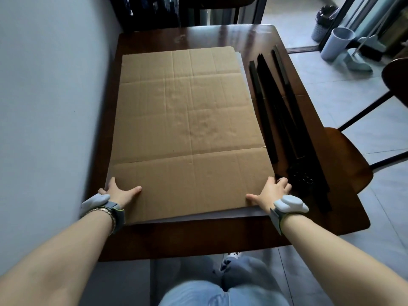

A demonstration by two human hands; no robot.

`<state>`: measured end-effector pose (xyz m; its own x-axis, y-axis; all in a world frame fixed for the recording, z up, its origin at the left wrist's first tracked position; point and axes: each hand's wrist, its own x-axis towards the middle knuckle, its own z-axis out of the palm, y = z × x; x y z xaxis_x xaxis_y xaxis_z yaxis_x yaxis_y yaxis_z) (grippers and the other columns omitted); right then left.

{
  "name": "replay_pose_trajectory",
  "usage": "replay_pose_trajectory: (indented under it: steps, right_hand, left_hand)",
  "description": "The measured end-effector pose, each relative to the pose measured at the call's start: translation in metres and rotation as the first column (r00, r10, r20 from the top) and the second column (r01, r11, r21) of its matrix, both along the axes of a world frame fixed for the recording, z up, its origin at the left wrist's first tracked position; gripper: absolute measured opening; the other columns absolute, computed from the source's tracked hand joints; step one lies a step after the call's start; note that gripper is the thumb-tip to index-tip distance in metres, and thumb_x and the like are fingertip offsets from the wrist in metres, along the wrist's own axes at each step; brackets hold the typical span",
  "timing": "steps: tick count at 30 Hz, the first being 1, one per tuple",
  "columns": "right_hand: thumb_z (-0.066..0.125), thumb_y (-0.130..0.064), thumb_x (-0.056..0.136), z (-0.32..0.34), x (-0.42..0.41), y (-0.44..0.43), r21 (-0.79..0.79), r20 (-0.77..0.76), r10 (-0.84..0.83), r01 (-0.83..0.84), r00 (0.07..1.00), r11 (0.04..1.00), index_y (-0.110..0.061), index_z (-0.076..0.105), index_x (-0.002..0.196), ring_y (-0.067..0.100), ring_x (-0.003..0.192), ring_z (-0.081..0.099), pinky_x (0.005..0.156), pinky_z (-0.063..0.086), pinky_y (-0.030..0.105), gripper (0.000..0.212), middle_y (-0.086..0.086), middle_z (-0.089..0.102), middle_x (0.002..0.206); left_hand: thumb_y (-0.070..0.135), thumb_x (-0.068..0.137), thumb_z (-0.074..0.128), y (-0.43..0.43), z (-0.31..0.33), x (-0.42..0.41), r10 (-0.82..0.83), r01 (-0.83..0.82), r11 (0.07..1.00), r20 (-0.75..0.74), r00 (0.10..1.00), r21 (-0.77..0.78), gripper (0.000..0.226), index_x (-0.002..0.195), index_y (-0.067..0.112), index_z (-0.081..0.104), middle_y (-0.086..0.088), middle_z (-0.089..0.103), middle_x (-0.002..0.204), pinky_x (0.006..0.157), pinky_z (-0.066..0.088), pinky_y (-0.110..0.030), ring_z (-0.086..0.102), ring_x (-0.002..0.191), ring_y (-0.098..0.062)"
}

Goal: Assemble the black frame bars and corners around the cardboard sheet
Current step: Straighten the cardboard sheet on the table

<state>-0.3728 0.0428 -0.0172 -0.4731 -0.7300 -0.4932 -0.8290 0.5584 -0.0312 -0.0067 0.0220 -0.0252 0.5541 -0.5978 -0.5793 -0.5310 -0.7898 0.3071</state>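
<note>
The cardboard sheet (185, 120) lies flat on the dark tabletop (220, 36), black frame bars (278, 111) just beside its right edge. The right hand (271, 191) rests on the near right corner, grip spread. The left hand (119, 191) rests on the near left corner (thumb flat; whether the fingers curl under, I cannot tell).

No legible txt, labels, brand marks or nos. anywhere in view. Cardboard sheet (185, 120): plain brown face, creases only, no print. Black frame bars (278, 107): no markings seen. Wrist devices (289, 203): pale housings, nothing readable at this res.
</note>
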Motion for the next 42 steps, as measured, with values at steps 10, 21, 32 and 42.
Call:
replay_pose_trajectory:
  steps: [10,21,32,42]
  right_hand:
    - [0.073,-0.052,0.071,0.004,-0.003,-0.004,0.062,0.052,0.001,-0.004,0.999,0.998,-0.01,0.03,0.135,0.034,0.127,0.036,0.1,0.037,0.041,0.088,0.022,0.037,0.137]
    - [0.082,-0.057,0.053,0.003,-0.005,0.024,0.225,0.058,0.262,-0.268,0.963,0.937,-0.02,-0.012,0.148,0.036,0.127,0.028,0.104,0.034,0.043,0.138,0.023,0.023,0.136]
    - [0.081,-0.04,0.06,0.002,-0.005,0.02,0.171,0.092,0.2,-0.214,0.975,0.962,-0.025,-0.007,0.148,0.039,0.125,0.028,0.105,0.032,0.043,0.125,0.024,0.023,0.134]
    - [0.087,-0.031,0.059,0.005,0.002,-0.005,0.134,0.156,0.197,-0.218,0.968,0.967,-0.032,0.002,0.148,0.038,0.129,0.025,0.104,0.034,0.047,0.123,0.024,0.022,0.137]
  left_hand:
    - [0.048,0.077,0.07,0.005,-0.01,0.002,-0.005,0.005,1.0,0.037,0.999,-0.012,0.097,0.152,0.022,0.015,-0.017,0.011,0.154,0.116,0.017,-0.045,0.024,0.138,-0.04]
    - [0.061,0.062,0.076,0.021,0.0,0.018,-0.305,0.285,0.95,0.172,0.937,0.13,0.118,0.152,0.028,0.006,-0.02,0.013,0.153,0.115,0.02,-0.046,0.021,0.138,-0.041]
    - [0.032,0.063,0.083,0.035,0.007,0.026,-0.667,0.573,0.719,0.158,0.728,0.392,0.131,0.146,0.04,-0.018,-0.025,-0.019,0.153,0.114,0.023,-0.05,0.0,0.143,-0.044]
    - [0.012,0.068,0.073,0.03,0.006,0.034,-0.67,0.544,0.719,0.225,0.707,0.433,0.124,0.146,0.041,-0.019,-0.022,-0.014,0.155,0.111,0.031,-0.047,0.003,0.144,-0.042]
